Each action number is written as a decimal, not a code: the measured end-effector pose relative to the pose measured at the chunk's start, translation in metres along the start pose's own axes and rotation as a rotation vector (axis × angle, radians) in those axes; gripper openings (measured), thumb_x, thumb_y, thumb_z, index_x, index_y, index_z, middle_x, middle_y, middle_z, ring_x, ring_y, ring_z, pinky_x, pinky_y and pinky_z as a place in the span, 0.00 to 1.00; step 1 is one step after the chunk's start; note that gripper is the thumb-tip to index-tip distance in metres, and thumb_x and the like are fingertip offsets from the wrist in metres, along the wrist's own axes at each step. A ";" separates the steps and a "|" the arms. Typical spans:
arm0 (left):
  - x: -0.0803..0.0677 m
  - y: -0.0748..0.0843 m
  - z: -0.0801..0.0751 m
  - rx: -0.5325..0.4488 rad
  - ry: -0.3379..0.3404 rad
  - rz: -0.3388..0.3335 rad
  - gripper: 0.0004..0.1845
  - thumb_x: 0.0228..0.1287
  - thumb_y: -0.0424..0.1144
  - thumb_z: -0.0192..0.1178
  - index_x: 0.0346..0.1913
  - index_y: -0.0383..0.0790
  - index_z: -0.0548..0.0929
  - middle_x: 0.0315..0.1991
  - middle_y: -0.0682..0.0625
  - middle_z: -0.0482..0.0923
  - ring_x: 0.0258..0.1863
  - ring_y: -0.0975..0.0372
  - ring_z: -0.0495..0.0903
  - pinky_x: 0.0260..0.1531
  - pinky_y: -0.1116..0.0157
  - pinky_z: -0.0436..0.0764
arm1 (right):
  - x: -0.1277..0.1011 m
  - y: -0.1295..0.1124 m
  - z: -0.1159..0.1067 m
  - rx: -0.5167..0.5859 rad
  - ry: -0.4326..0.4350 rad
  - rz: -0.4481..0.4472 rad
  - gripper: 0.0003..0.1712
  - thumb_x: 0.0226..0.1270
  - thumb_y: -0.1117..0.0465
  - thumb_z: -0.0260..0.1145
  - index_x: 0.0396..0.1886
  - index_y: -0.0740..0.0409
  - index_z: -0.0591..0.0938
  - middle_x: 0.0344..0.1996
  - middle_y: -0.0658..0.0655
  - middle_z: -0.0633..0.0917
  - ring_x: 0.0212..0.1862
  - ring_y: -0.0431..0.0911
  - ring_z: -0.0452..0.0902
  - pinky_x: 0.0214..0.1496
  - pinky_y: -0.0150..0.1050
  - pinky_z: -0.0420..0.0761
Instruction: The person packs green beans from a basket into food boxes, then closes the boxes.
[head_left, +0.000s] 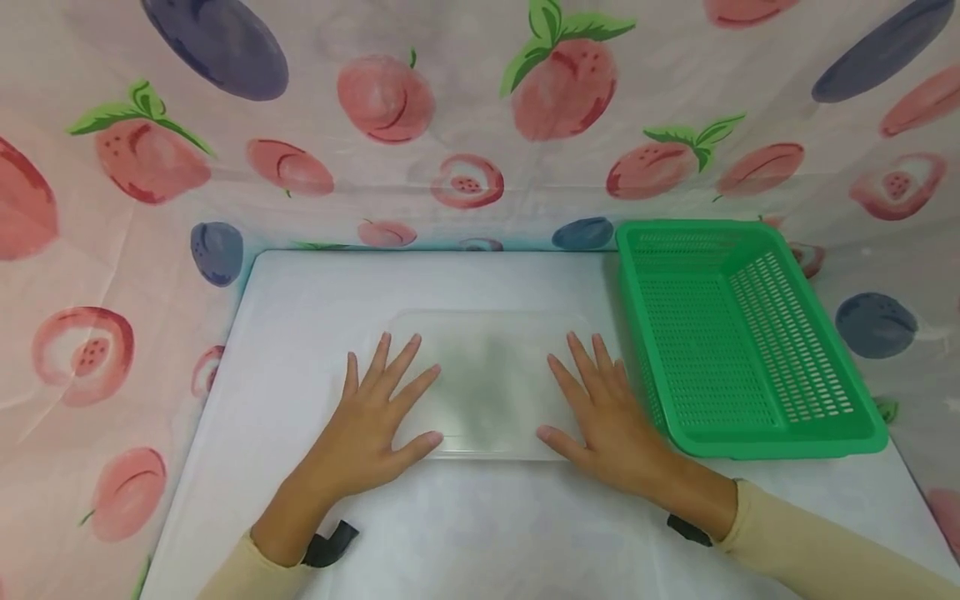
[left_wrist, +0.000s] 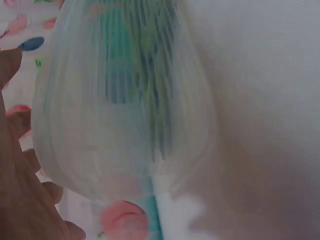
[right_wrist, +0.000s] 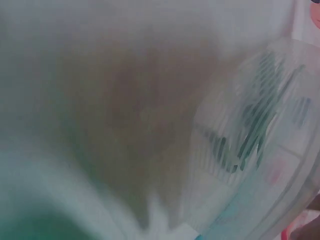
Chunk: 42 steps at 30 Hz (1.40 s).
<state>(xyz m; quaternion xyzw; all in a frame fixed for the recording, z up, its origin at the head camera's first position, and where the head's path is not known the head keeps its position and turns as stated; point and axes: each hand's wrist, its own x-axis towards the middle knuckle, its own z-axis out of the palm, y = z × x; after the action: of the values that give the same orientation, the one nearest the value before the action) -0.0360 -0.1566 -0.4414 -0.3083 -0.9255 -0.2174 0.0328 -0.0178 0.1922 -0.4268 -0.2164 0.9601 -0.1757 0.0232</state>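
Note:
A frosted, see-through plastic container [head_left: 491, 379] lies flat in the middle of the white table [head_left: 315, 292]. My left hand [head_left: 378, 412] rests palm down on its left end, fingers straight and spread. On the right end lies my right hand [head_left: 600, 408], flat in the same way, fingers spread. Both wrist views are close and blurred; the ribbed translucent plastic [left_wrist: 125, 115] fills the left wrist view, with part of my left hand [left_wrist: 22, 190] at its left edge. The right wrist view shows the same plastic [right_wrist: 250, 145] over the white table.
A green slotted plastic basket [head_left: 738, 333] stands empty at the right of the table, close to my right hand. A fruit-printed cloth [head_left: 465, 125] hangs behind and along both sides of the table.

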 end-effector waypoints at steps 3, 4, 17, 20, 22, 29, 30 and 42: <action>0.005 0.007 0.000 0.101 -0.033 0.089 0.41 0.68 0.72 0.50 0.79 0.60 0.63 0.85 0.52 0.42 0.83 0.41 0.41 0.70 0.24 0.43 | 0.002 0.003 0.003 -0.120 0.043 -0.120 0.51 0.69 0.29 0.58 0.83 0.47 0.56 0.84 0.58 0.47 0.83 0.64 0.37 0.72 0.78 0.54; 0.006 0.009 0.001 0.126 -0.046 0.112 0.40 0.68 0.73 0.49 0.79 0.60 0.63 0.85 0.52 0.42 0.83 0.42 0.40 0.71 0.24 0.43 | 0.003 0.004 0.003 -0.141 0.055 -0.148 0.50 0.69 0.29 0.57 0.82 0.47 0.58 0.84 0.58 0.48 0.83 0.65 0.39 0.72 0.78 0.54; 0.015 0.020 0.017 0.256 -0.107 0.199 0.43 0.64 0.79 0.45 0.79 0.68 0.60 0.84 0.53 0.46 0.83 0.47 0.44 0.70 0.24 0.42 | 0.006 0.010 0.011 -0.241 0.010 -0.315 0.51 0.68 0.26 0.54 0.83 0.44 0.57 0.84 0.54 0.50 0.83 0.61 0.41 0.73 0.79 0.47; 0.015 0.020 0.017 0.263 -0.111 0.197 0.43 0.64 0.79 0.45 0.79 0.68 0.60 0.84 0.53 0.46 0.83 0.47 0.44 0.71 0.25 0.42 | 0.007 0.010 0.013 -0.241 -0.001 -0.317 0.51 0.67 0.27 0.57 0.83 0.43 0.57 0.84 0.53 0.51 0.83 0.62 0.42 0.73 0.80 0.45; 0.015 0.020 0.017 0.266 -0.115 0.196 0.43 0.64 0.79 0.44 0.79 0.68 0.60 0.84 0.52 0.46 0.83 0.47 0.44 0.71 0.25 0.42 | 0.006 0.011 0.013 -0.239 -0.013 -0.315 0.51 0.67 0.28 0.58 0.83 0.42 0.56 0.84 0.53 0.50 0.83 0.63 0.41 0.72 0.81 0.44; 0.014 0.020 0.022 0.304 -0.121 0.213 0.42 0.65 0.80 0.41 0.79 0.69 0.60 0.84 0.53 0.47 0.83 0.47 0.45 0.72 0.26 0.42 | 0.004 0.012 0.018 -0.267 -0.016 -0.330 0.45 0.72 0.27 0.48 0.83 0.38 0.55 0.84 0.53 0.51 0.83 0.63 0.39 0.71 0.82 0.42; 0.014 0.020 0.022 0.308 -0.125 0.217 0.42 0.65 0.80 0.40 0.79 0.69 0.59 0.84 0.53 0.47 0.83 0.47 0.45 0.72 0.26 0.42 | 0.004 0.012 0.019 -0.271 -0.013 -0.331 0.45 0.72 0.27 0.47 0.83 0.38 0.55 0.84 0.53 0.52 0.83 0.63 0.39 0.71 0.82 0.42; 0.037 0.012 -0.010 0.166 -0.225 0.138 0.45 0.65 0.79 0.43 0.81 0.65 0.56 0.85 0.53 0.39 0.83 0.45 0.38 0.71 0.25 0.43 | 0.024 0.007 -0.003 -0.246 -0.096 -0.270 0.52 0.69 0.28 0.56 0.84 0.40 0.48 0.85 0.54 0.43 0.82 0.69 0.32 0.71 0.83 0.46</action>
<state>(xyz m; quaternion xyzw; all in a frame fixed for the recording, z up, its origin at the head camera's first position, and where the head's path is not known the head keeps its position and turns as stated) -0.0599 -0.1320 -0.4206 -0.3898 -0.9148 -0.1014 -0.0311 -0.0431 0.1886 -0.4257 -0.3525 0.9344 -0.0481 0.0185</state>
